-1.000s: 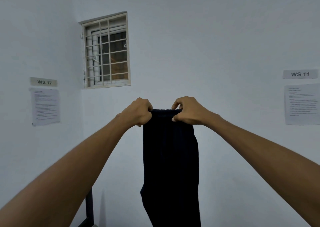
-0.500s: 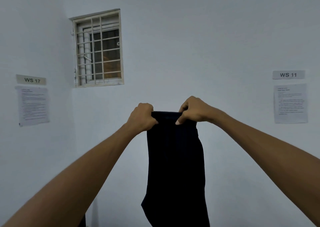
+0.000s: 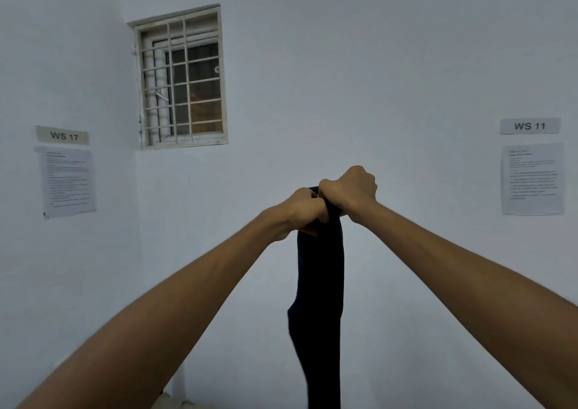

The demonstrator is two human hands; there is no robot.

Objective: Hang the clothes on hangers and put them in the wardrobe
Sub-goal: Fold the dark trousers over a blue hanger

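Observation:
A dark navy garment (image 3: 320,283) hangs straight down in front of me as a narrow folded strip, its lower end running out of the bottom of the frame. My left hand (image 3: 305,210) and my right hand (image 3: 350,194) are held out at arm's length, pressed close together, and both grip the garment's top edge with curled fingers. The right hand sits slightly higher than the left. No hanger and no wardrobe are in view.
A white wall faces me, with a barred window (image 3: 181,78) at upper left. Signs "WS 17" (image 3: 62,135) and "WS 11" (image 3: 529,126) each have a printed sheet below. A pale object shows at the bottom edge (image 3: 175,404).
My hands have come together, folding the garment's top edge so the hanging cloth is now about half as wide. The view has shifted a little to the left.

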